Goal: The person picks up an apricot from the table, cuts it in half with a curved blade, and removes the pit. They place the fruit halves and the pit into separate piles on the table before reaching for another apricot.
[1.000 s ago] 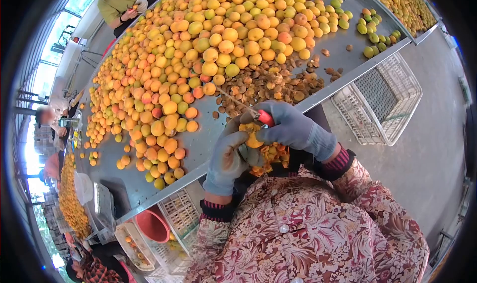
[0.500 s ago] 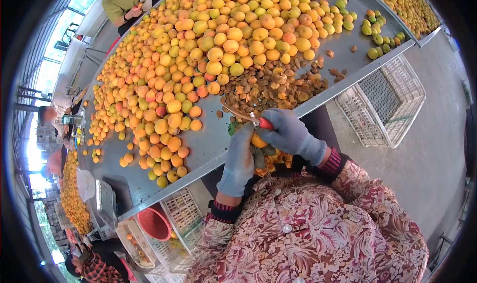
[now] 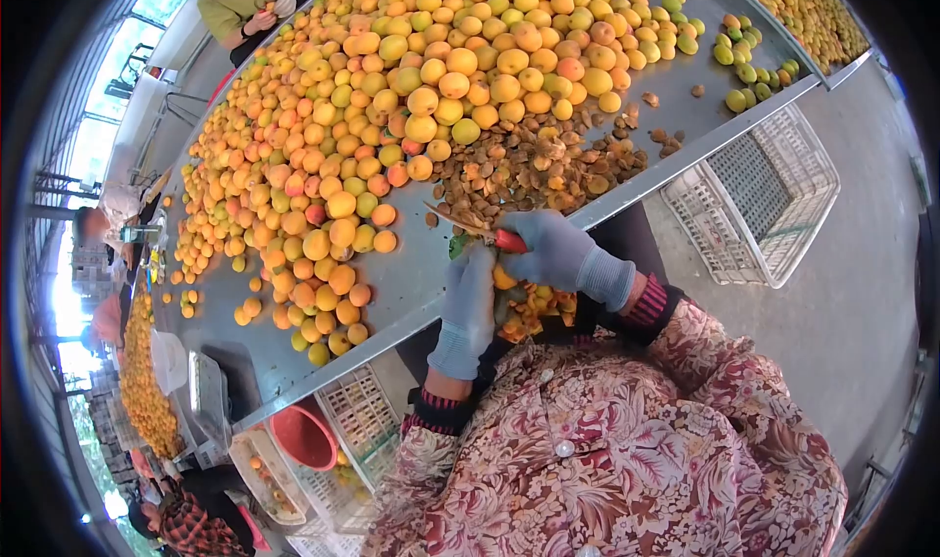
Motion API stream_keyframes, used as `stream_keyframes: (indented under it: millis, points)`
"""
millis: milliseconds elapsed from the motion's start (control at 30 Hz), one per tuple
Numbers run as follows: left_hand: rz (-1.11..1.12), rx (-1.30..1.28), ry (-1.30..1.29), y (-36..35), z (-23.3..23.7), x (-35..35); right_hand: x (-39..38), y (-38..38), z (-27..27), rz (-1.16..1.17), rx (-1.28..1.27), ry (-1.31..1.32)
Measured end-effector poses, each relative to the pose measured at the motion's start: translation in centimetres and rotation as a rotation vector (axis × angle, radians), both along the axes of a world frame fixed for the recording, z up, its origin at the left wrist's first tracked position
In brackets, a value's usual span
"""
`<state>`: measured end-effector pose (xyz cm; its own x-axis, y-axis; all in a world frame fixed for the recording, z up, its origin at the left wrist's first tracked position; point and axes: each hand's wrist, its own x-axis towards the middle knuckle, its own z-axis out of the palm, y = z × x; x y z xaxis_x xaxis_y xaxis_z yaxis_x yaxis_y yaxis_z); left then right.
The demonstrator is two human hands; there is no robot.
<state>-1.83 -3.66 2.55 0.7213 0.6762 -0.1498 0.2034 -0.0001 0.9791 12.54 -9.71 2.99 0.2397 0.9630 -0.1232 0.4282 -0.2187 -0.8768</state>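
My right hand (image 3: 553,251), in a grey glove, is closed around the red handle of a knife (image 3: 510,242). Its thin blade points up and to the left, over the edge of the metal table. Beside it, my left hand (image 3: 472,288), also gloved, is curled just below the blade with its fingertips hidden; I cannot make out what is in them. Cut orange apricot pieces (image 3: 537,307) lie below my hands, near my lap. A heap of brown apricot stones (image 3: 534,170) lies on the table in front of my hands.
A large pile of whole apricots (image 3: 343,116) covers much of the metal table (image 3: 411,273). Greenish fruit (image 3: 749,72) sits at the right corner. A white crate (image 3: 774,205) stands right on the floor; a red bucket (image 3: 304,438) and crates stand lower left. A co-worker's gloved hand (image 3: 284,2) shows at upper left.
My right hand and the knife have shifted slightly left, and the blade has risen at its tip. My left hand has turned a little, with more apricot pieces showing below.
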Motion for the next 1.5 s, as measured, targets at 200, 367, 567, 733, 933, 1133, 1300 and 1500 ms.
stream_keyframes:
  millis: [200,367,567,733,933,1133,1300,1500]
  points:
    - [-0.073,1.155,-0.064,0.7,-2.6,0.0,-0.3,-0.1,0.2,-0.014,-0.020,-0.123]
    - [-0.017,-0.399,0.025,0.5,-1.0,-0.3,-0.5,0.2,-2.9,-0.192,0.065,0.366]
    - [-0.063,-0.799,-0.239,0.3,-0.3,-2.5,0.9,-1.2,-2.0,-0.167,0.242,1.072]
    - [-0.384,0.306,0.047,-1.2,-2.5,-3.4,3.3,0.0,-1.3,-0.429,0.209,0.702]
    - [-0.482,0.856,0.590,-2.1,-6.8,-4.2,6.3,0.4,-5.3,-0.570,0.112,0.135]
    - [0.015,0.653,0.387,4.9,-1.9,-8.1,6.6,-0.4,-3.1,-0.724,0.217,0.820]
    - [0.508,0.569,0.711,14.6,0.4,-8.4,6.8,-0.9,-2.3,-0.587,0.218,0.839]
    - [0.360,0.692,0.867,18.1,-3.5,-8.0,6.9,-1.1,-3.1,-0.606,0.125,0.757]
